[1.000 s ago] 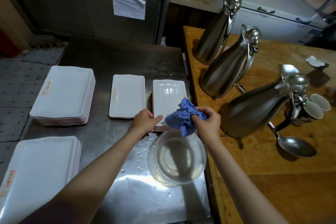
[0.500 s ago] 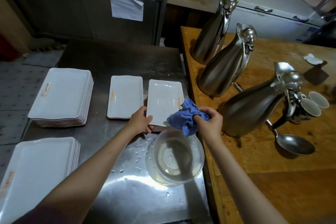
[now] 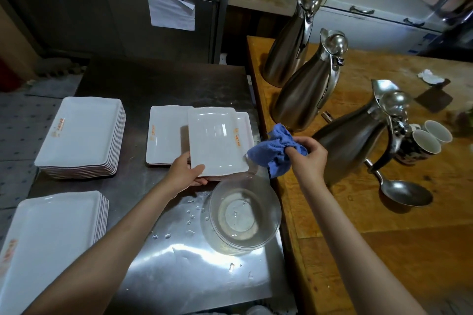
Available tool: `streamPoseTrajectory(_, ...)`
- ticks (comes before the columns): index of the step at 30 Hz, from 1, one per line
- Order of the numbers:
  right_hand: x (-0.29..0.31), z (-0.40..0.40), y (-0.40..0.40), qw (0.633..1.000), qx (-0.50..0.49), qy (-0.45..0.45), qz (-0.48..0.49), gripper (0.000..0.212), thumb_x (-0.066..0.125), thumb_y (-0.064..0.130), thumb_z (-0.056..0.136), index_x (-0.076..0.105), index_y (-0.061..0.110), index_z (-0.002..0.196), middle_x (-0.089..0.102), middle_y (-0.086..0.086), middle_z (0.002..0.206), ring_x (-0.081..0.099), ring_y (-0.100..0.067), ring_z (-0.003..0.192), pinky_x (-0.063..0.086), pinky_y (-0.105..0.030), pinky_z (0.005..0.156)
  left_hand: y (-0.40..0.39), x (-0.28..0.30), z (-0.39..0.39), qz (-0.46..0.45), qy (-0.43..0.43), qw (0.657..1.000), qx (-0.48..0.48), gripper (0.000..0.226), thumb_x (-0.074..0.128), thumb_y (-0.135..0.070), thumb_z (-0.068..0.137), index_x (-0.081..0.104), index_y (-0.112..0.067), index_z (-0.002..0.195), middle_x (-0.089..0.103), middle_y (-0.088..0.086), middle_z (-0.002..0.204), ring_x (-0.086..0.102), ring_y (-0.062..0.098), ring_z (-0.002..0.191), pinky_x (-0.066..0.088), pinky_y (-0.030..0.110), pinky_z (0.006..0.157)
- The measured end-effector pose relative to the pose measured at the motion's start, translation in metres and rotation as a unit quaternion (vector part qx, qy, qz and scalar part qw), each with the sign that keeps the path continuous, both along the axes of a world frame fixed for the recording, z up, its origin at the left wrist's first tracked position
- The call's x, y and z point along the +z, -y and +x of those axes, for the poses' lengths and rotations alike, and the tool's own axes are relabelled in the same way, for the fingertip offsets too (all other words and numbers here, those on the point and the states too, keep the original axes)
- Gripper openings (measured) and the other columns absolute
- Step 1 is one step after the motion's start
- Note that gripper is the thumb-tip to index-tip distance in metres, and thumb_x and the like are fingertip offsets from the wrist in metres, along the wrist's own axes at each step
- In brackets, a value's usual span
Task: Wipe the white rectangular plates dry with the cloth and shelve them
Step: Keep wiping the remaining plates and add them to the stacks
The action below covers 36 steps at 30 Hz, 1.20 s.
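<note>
At frame centre the left hand [image 3: 184,173] is now gripping and lifting the top white plate [image 3: 216,140] off its stack [image 3: 245,128], while the right hand [image 3: 308,156] is clenching the blue cloth [image 3: 275,149] beside it, so wiping appears imminent.

four plate stacks [image 3: 82,135], three jugs [image 3: 307,89], two cups [image 3: 426,142]

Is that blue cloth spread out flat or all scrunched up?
Scrunched up. The blue cloth is bunched into folds in the right hand, whose fingers curl round it, beside the plate rather than laid over it.
</note>
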State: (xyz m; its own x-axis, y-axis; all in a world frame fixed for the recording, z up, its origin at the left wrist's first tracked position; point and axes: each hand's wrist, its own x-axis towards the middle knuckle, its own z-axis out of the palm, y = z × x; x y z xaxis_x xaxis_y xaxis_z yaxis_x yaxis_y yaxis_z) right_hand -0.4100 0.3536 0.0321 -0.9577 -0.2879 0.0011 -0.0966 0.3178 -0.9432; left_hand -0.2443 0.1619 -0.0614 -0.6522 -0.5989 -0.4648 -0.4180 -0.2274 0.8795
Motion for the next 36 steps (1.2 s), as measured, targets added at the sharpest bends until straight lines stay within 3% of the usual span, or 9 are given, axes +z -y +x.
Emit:
streamPoseTrajectory(3, 0.002, -0.001, -0.002, 1.0, -0.019, 0.003, -0.002, 0.018, 0.063, 0.001, 0.083, 0.065, 0.016, 0.093, 0.062, 0.008, 0.09, 0.063, -0.008, 0.086, 0.056, -0.024, 0.071, -0.008, 0.005, 0.006, 0.005, -0.007, 1.0, 0.003, 0.031, 0.053, -0.004, 0.094, 0.045, -0.006, 0.124, 0.066, 0.014, 0.085, 0.065, 0.013, 0.049, 0.058, 0.026, 0.059)
streamPoseTrajectory(5, 0.002, -0.002, -0.004, 1.0, -0.028, 0.003, -0.002, 0.019, 0.063, 0.001, 0.083, 0.065, 0.018, 0.092, 0.062, 0.008, 0.091, 0.063, -0.007, 0.085, 0.056, -0.023, 0.07, -0.015, 0.009, 0.011, 0.008, -0.011, 1.0, 0.002, 0.033, 0.053, -0.004, 0.094, 0.041, -0.013, 0.123, 0.066, 0.012, 0.083, 0.065, 0.012, 0.048, 0.057, 0.024, 0.054)
streamPoseTrajectory(11, 0.001, 0.0, -0.009, 0.998, -0.05, 0.021, 0.005, 0.019, 0.064, 0.002, 0.083, 0.065, 0.018, 0.093, 0.062, 0.009, 0.089, 0.062, -0.005, 0.084, 0.056, -0.023, 0.07, -0.035, 0.013, 0.023, -0.003, -0.032, 0.999, -0.024, 0.033, 0.049, -0.001, 0.095, 0.038, -0.013, 0.124, 0.065, 0.01, 0.091, 0.062, 0.013, 0.044, 0.051, 0.021, 0.046)
streamPoseTrajectory(17, -0.002, 0.002, -0.016, 0.998, -0.052, 0.024, 0.017, 0.023, 0.065, 0.004, 0.082, 0.062, 0.027, 0.084, 0.061, 0.011, 0.089, 0.063, -0.009, 0.087, 0.058, -0.032, 0.077, -0.048, 0.004, 0.032, -0.081, -0.043, 0.995, -0.048, 0.042, 0.05, -0.003, 0.093, 0.04, -0.023, 0.13, 0.062, 0.01, 0.116, 0.069, 0.032, 0.062, 0.058, 0.043, 0.058)
streamPoseTrajectory(22, -0.002, 0.003, -0.021, 0.998, -0.055, 0.029, 0.019, 0.028, 0.065, 0.003, 0.082, 0.06, 0.03, 0.079, 0.061, 0.011, 0.086, 0.063, -0.008, 0.085, 0.058, -0.031, 0.076, -0.062, 0.013, 0.035, -0.145, -0.021, 0.988, -0.052, 0.044, 0.046, -0.005, 0.094, 0.038, -0.02, 0.135, 0.063, 0.006, 0.113, 0.068, 0.024, 0.051, 0.052, 0.023, 0.049)
streamPoseTrajectory(28, -0.003, 0.007, -0.026, 0.998, -0.056, 0.025, 0.023, 0.025, 0.065, 0.003, 0.082, 0.061, 0.027, 0.081, 0.06, 0.011, 0.086, 0.062, -0.006, 0.082, 0.057, -0.03, 0.075, -0.064, 0.015, 0.04, -0.2, 0.004, 0.978, -0.059, 0.045, 0.044, -0.009, 0.094, 0.038, -0.019, 0.137, 0.063, 0.002, 0.118, 0.068, 0.019, 0.051, 0.052, 0.019, 0.054)
streamPoseTrajectory(34, -0.005, 0.01, -0.028, 0.998, -0.053, 0.029, 0.02, 0.028, 0.065, 0.001, 0.081, 0.06, 0.028, 0.078, 0.06, 0.01, 0.085, 0.062, -0.007, 0.083, 0.057, -0.029, 0.075, -0.063, 0.014, 0.042, -0.241, 0.011, 0.968, -0.067, 0.043, 0.043, -0.012, 0.092, 0.04, -0.023, 0.134, 0.065, -0.001, 0.111, 0.066, 0.016, 0.05, 0.057, 0.037, 0.061)
streamPoseTrajectory(36, -0.006, 0.01, -0.028, 0.998, -0.048, 0.033, 0.018, 0.027, 0.065, 0.001, 0.082, 0.06, 0.028, 0.079, 0.061, 0.01, 0.086, 0.062, -0.007, 0.084, 0.057, -0.029, 0.075, -0.064, 0.013, 0.043, -0.266, 0.012, 0.961, -0.075, 0.043, 0.042, -0.013, 0.092, 0.04, -0.023, 0.134, 0.065, 0.0, 0.108, 0.065, 0.014, 0.048, 0.057, 0.036, 0.058)
